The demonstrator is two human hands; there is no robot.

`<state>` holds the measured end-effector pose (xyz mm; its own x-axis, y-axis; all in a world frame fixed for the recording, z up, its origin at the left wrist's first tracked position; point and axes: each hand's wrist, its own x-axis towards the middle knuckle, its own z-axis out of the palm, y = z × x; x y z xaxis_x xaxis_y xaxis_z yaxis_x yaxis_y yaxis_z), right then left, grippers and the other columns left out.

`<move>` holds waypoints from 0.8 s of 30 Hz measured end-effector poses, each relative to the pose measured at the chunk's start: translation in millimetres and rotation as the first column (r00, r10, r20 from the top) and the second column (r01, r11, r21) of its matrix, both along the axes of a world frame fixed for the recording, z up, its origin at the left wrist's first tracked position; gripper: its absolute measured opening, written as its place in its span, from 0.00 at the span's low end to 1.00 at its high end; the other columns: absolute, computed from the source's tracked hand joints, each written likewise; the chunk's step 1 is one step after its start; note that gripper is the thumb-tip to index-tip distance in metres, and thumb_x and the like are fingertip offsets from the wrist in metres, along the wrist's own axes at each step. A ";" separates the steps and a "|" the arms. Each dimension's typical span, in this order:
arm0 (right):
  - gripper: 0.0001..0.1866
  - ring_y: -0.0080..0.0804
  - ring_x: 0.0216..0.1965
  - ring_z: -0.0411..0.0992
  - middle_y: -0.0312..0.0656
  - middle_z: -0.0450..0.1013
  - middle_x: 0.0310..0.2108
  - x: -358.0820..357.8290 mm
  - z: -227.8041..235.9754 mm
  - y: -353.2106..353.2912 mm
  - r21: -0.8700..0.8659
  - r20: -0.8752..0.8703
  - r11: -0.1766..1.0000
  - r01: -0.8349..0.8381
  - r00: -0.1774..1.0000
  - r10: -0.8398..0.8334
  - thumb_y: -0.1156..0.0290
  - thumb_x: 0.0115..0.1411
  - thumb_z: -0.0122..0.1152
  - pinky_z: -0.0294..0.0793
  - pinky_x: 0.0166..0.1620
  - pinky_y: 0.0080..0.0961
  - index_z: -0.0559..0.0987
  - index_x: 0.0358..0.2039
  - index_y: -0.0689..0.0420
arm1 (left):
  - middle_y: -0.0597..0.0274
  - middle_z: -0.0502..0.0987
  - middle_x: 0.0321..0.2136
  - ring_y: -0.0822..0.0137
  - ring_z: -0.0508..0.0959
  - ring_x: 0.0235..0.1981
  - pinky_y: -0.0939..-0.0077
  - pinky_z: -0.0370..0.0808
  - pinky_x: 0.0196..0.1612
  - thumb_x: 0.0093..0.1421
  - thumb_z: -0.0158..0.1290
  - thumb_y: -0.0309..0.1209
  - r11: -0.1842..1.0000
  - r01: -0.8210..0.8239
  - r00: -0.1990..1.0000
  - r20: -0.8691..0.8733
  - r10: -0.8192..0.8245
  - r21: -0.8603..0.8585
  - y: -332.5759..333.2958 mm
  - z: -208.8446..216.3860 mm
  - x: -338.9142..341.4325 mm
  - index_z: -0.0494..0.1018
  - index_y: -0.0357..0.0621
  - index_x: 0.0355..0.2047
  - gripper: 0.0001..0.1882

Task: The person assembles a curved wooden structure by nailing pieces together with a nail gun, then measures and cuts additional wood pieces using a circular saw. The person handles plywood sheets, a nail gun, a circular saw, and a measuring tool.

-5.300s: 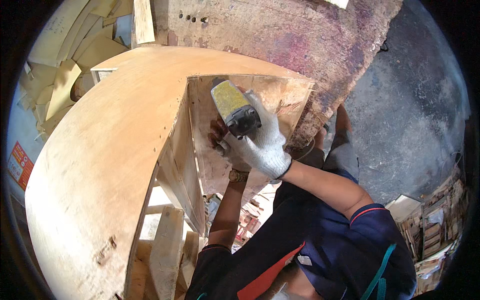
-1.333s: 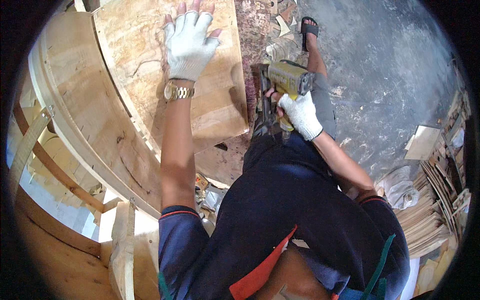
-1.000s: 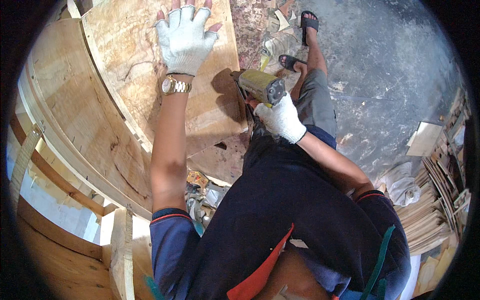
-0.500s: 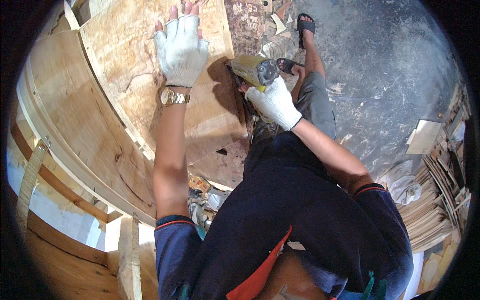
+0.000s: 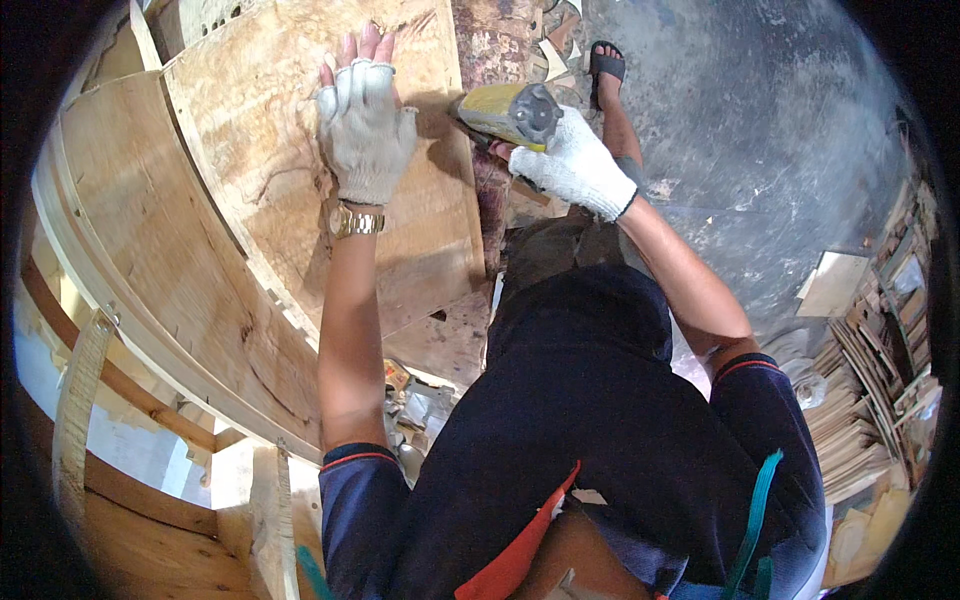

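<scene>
My left hand (image 5: 369,135), in a white knit glove with bare fingertips, lies flat on a plywood sheet (image 5: 270,110) with its fingers spread. A gold watch sits on that wrist. My right hand (image 5: 580,165), in a similar white glove, grips the handle of a yellow and grey nail gun (image 5: 505,112). The nail gun's front end is at the right edge of the plywood, to the right of my left hand. Whether its tip touches the wood is hidden.
A curved wooden frame with plywood panels (image 5: 180,210) stands at the left. Stacked thin wood strips (image 5: 850,430) and a pale board (image 5: 833,284) lie at the right. Wood offcuts (image 5: 553,60) are scattered at the far side of the grey floor (image 5: 740,130). My sandalled foot (image 5: 607,75) shows there.
The nail gun and my right hand have moved farther away along the plywood's edge. My left hand stays flat on the sheet. One sandalled foot has gone out of sight behind my right hand.
</scene>
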<state>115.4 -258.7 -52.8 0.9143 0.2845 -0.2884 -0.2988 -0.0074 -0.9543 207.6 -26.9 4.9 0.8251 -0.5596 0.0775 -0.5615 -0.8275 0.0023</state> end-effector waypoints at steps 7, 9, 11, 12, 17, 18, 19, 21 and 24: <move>0.25 0.38 0.39 0.77 0.50 0.81 0.39 18.4 3.5 -2.1 0.055 -0.030 0.998 -0.043 0.999 0.044 0.66 0.53 0.66 0.77 0.47 0.33 0.78 0.51 0.63 | 0.48 0.61 0.70 0.46 0.58 0.71 0.50 0.51 0.73 0.52 0.50 0.22 0.990 -0.071 0.996 -0.061 0.064 -0.124 -5.6 9.1 -2.2 0.62 0.40 0.66 0.37; 0.23 0.28 0.39 0.76 0.45 0.81 0.39 18.8 11.0 -2.5 0.191 -0.154 0.979 0.065 0.987 -0.035 0.68 0.56 0.66 0.76 0.46 0.30 0.78 0.52 0.64 | 0.46 0.60 0.69 0.45 0.58 0.71 0.50 0.51 0.73 0.52 0.49 0.21 0.985 -0.082 0.995 -0.075 0.071 -0.154 -5.2 10.6 -0.6 0.63 0.39 0.65 0.37; 0.23 0.24 0.40 0.75 0.42 0.81 0.39 20.7 16.6 -0.7 0.238 -0.278 0.952 0.195 0.952 -0.125 0.69 0.57 0.66 0.76 0.45 0.28 0.78 0.52 0.64 | 0.44 0.60 0.69 0.44 0.58 0.71 0.50 0.52 0.73 0.53 0.48 0.20 0.980 -0.098 0.992 -0.099 0.082 -0.172 -7.3 12.7 -0.1 0.63 0.38 0.65 0.35; 0.21 0.22 0.39 0.75 0.41 0.82 0.40 20.7 9.2 0.5 0.277 -0.222 0.935 0.222 0.961 -0.162 0.69 0.58 0.66 0.76 0.45 0.27 0.78 0.52 0.63 | 0.44 0.60 0.69 0.44 0.58 0.71 0.50 0.52 0.73 0.54 0.47 0.20 0.979 -0.100 0.991 -0.104 0.083 -0.177 -5.9 11.7 -0.3 0.63 0.38 0.65 0.34; 0.21 0.28 0.39 0.77 0.43 0.82 0.39 39.3 6.0 6.3 0.228 -0.130 0.961 0.155 0.983 -0.128 0.64 0.58 0.66 0.76 0.44 0.28 0.80 0.49 0.62 | 0.41 0.61 0.69 0.42 0.57 0.71 0.49 0.53 0.73 0.58 0.43 0.18 0.975 -0.151 0.982 -0.139 0.129 -0.163 -6.4 13.5 -4.3 0.63 0.36 0.64 0.31; 0.21 0.29 0.39 0.78 0.44 0.82 0.39 41.1 4.2 8.7 0.209 -0.123 0.966 0.149 0.985 -0.125 0.63 0.58 0.66 0.76 0.44 0.29 0.80 0.49 0.62 | 0.41 0.61 0.69 0.42 0.57 0.72 0.49 0.53 0.72 0.58 0.43 0.18 0.972 -0.155 0.981 -0.144 0.131 -0.174 -6.1 13.4 -3.0 0.63 0.36 0.64 0.30; 0.21 0.28 0.41 0.77 0.42 0.81 0.41 41.4 2.6 9.2 0.167 -0.133 0.978 0.123 0.986 -0.102 0.67 0.59 0.67 0.76 0.46 0.27 0.79 0.50 0.62 | 0.41 0.60 0.69 0.41 0.57 0.72 0.49 0.53 0.72 0.58 0.43 0.18 0.969 -0.161 0.980 -0.151 0.133 -0.186 -6.3 12.8 -2.1 0.64 0.36 0.63 0.30; 0.22 0.24 0.46 0.75 0.39 0.79 0.47 41.7 1.6 9.3 0.084 -0.157 0.994 0.071 0.986 -0.057 0.73 0.59 0.69 0.75 0.50 0.25 0.76 0.54 0.64 | 0.41 0.60 0.69 0.40 0.56 0.72 0.48 0.54 0.72 0.58 0.43 0.18 0.964 -0.167 0.977 -0.164 0.134 -0.207 -4.8 11.5 -2.6 0.64 0.35 0.63 0.30; 0.20 0.39 0.41 0.80 0.46 0.82 0.40 47.7 7.5 6.7 0.106 -0.152 0.977 0.183 0.974 -0.166 0.63 0.57 0.68 0.78 0.45 0.32 0.80 0.47 0.62 | 0.41 0.59 0.69 0.40 0.56 0.72 0.48 0.55 0.72 0.56 0.43 0.17 0.960 -0.178 0.974 -0.175 0.142 -0.217 -3.6 10.8 -3.3 0.63 0.36 0.63 0.31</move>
